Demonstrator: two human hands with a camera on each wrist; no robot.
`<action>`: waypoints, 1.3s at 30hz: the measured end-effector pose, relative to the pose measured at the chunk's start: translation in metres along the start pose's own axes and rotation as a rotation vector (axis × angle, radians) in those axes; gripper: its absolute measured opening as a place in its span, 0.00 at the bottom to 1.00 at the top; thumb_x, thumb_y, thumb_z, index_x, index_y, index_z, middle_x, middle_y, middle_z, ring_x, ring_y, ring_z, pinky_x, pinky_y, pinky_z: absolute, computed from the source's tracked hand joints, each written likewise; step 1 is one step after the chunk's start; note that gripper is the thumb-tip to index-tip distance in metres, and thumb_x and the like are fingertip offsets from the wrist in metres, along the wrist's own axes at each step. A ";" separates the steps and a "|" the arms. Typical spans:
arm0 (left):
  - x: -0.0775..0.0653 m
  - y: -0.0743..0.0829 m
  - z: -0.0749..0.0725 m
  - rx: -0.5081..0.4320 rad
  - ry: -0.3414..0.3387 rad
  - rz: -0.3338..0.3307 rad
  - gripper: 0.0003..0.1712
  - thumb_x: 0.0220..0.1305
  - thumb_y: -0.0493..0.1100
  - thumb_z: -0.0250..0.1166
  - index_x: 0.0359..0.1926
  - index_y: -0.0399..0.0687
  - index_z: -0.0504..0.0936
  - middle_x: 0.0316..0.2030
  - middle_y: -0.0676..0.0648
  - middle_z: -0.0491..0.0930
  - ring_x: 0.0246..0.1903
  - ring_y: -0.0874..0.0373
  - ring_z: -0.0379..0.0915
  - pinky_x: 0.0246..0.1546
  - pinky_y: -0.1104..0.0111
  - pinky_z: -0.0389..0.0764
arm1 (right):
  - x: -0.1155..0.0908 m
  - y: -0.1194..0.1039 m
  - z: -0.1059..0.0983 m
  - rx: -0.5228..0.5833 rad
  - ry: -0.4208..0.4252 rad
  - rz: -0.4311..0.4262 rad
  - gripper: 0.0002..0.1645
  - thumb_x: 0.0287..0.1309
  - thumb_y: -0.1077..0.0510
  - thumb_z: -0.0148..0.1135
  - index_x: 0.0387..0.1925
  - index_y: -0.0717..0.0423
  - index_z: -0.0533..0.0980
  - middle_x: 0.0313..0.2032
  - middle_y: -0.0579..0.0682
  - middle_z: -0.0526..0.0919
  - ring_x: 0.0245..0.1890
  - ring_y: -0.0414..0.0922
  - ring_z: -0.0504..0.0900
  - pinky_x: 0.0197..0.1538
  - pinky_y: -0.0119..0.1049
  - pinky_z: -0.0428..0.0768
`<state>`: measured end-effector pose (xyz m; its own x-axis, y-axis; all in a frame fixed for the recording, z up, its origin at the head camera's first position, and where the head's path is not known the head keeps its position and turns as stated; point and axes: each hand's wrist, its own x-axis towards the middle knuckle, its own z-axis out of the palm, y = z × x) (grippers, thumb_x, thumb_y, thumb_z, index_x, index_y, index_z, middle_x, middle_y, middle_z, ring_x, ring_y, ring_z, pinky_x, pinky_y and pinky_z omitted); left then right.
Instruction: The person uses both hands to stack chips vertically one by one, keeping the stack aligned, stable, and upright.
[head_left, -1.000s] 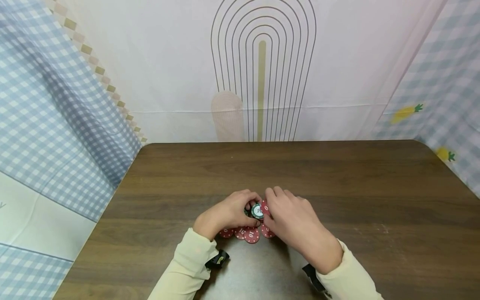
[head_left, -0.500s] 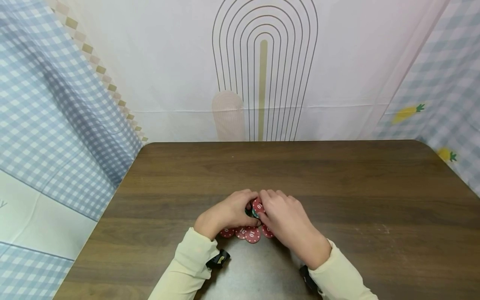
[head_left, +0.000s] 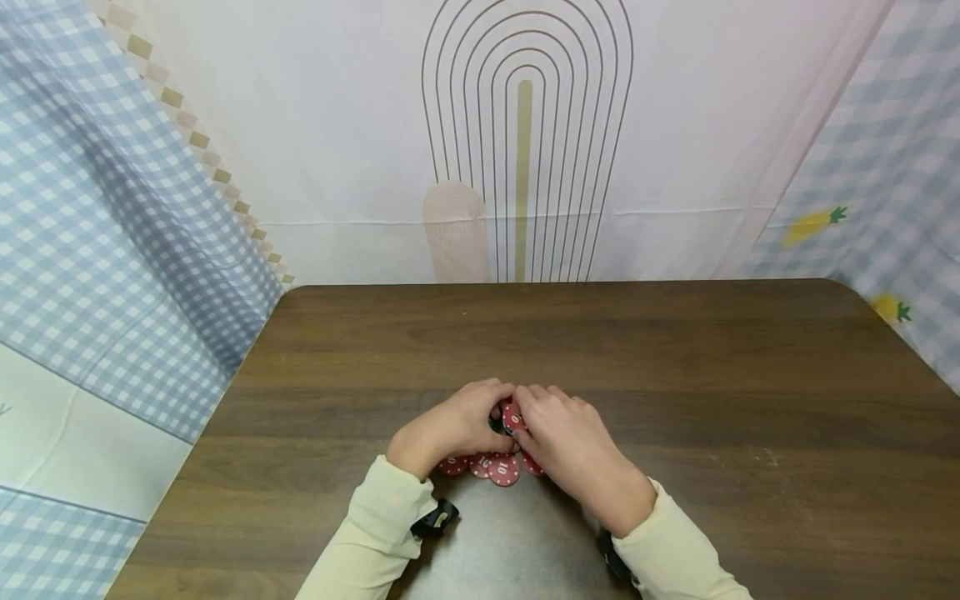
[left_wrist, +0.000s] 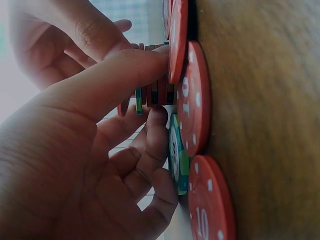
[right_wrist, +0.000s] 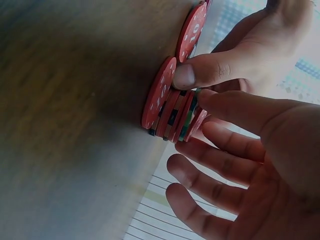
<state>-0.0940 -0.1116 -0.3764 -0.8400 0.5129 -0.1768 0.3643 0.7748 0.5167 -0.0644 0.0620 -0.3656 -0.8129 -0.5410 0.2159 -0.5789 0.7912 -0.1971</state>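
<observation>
Between both hands rises a short stack of poker chips [right_wrist: 172, 116], with red, dark and green edges. My left hand [head_left: 461, 422] curls around the stack low down, its thumb on the near side and fingers on the far side. At the top my right hand [head_left: 573, 437] pinches a red poker chip [head_left: 513, 416], which looks slightly tilted over a green-edged chip [left_wrist: 139, 101] in the left wrist view. The right hand's other fingers are loosely bent beside the stack. Its far side is hidden by the hands.
Several red chips marked 10 [head_left: 503, 471] lie flat on the wooden table [head_left: 360, 333], just in front of the stack. A green chip [left_wrist: 178, 156] lies close by, near the left fingers. A white patterned cloth [head_left: 352, 150] hangs behind the table.
My right hand has moved left, bringing the red chip over the green chip that showed on top of the stack. My left hand has stayed around the stack.
</observation>
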 end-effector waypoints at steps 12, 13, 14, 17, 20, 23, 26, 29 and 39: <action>-0.001 -0.001 0.000 -0.009 0.005 0.019 0.24 0.49 0.42 0.75 0.48 0.50 0.78 0.39 0.54 0.75 0.39 0.59 0.71 0.45 0.67 0.75 | -0.001 0.001 0.002 -0.008 -0.058 0.016 0.16 0.55 0.55 0.72 0.39 0.58 0.75 0.31 0.49 0.78 0.29 0.48 0.78 0.27 0.44 0.79; -0.001 -0.002 0.000 -0.008 0.006 0.023 0.24 0.50 0.42 0.75 0.49 0.49 0.79 0.40 0.54 0.76 0.40 0.59 0.71 0.45 0.67 0.75 | -0.002 0.001 0.001 -0.005 -0.076 0.027 0.17 0.54 0.55 0.73 0.39 0.58 0.75 0.32 0.49 0.78 0.29 0.48 0.78 0.27 0.44 0.79; -0.001 -0.002 0.000 -0.009 0.007 0.027 0.24 0.50 0.42 0.75 0.50 0.49 0.79 0.40 0.54 0.76 0.40 0.59 0.72 0.46 0.67 0.75 | -0.002 0.001 0.001 0.000 -0.095 0.037 0.18 0.53 0.54 0.73 0.40 0.57 0.74 0.32 0.49 0.78 0.30 0.48 0.78 0.27 0.44 0.79; -0.001 -0.003 0.001 -0.020 0.010 0.035 0.25 0.50 0.41 0.75 0.51 0.49 0.79 0.40 0.54 0.76 0.40 0.60 0.72 0.45 0.68 0.75 | -0.002 0.002 0.000 0.009 -0.150 0.064 0.21 0.54 0.51 0.74 0.42 0.57 0.73 0.34 0.49 0.78 0.33 0.48 0.79 0.28 0.45 0.79; 0.000 -0.003 0.000 -0.034 0.004 0.028 0.26 0.51 0.42 0.75 0.52 0.50 0.79 0.39 0.55 0.75 0.39 0.60 0.72 0.44 0.68 0.74 | -0.001 0.003 -0.003 0.021 -0.203 0.091 0.25 0.55 0.48 0.73 0.45 0.58 0.73 0.37 0.51 0.79 0.37 0.50 0.81 0.30 0.46 0.80; 0.000 -0.003 0.000 -0.040 -0.007 0.010 0.27 0.51 0.43 0.75 0.53 0.51 0.79 0.40 0.55 0.75 0.40 0.61 0.71 0.43 0.69 0.74 | -0.002 0.005 -0.007 0.030 -0.256 0.124 0.28 0.56 0.47 0.72 0.49 0.60 0.73 0.40 0.53 0.80 0.41 0.52 0.82 0.34 0.49 0.81; 0.000 -0.003 0.000 -0.047 -0.019 -0.010 0.27 0.52 0.45 0.75 0.54 0.53 0.79 0.40 0.56 0.75 0.40 0.62 0.71 0.43 0.69 0.74 | -0.002 0.007 -0.011 0.040 -0.307 0.143 0.30 0.56 0.48 0.72 0.52 0.63 0.73 0.44 0.56 0.81 0.44 0.53 0.82 0.37 0.50 0.82; 0.000 -0.002 0.000 -0.052 -0.021 -0.018 0.26 0.53 0.45 0.75 0.53 0.54 0.79 0.40 0.56 0.75 0.40 0.61 0.71 0.43 0.68 0.74 | -0.003 0.010 -0.014 0.039 -0.342 0.144 0.29 0.56 0.48 0.72 0.51 0.63 0.73 0.43 0.55 0.80 0.43 0.52 0.82 0.35 0.49 0.82; -0.001 -0.003 0.001 -0.082 -0.001 -0.002 0.24 0.52 0.44 0.76 0.51 0.55 0.80 0.39 0.56 0.74 0.40 0.61 0.71 0.44 0.68 0.74 | -0.005 0.007 -0.019 0.052 -0.415 0.159 0.27 0.52 0.44 0.74 0.42 0.59 0.75 0.35 0.51 0.75 0.35 0.48 0.77 0.32 0.48 0.79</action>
<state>-0.0940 -0.1142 -0.3788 -0.8405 0.5114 -0.1789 0.3283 0.7434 0.5828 -0.0636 0.0754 -0.3502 -0.8431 -0.4904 -0.2208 -0.4382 0.8644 -0.2465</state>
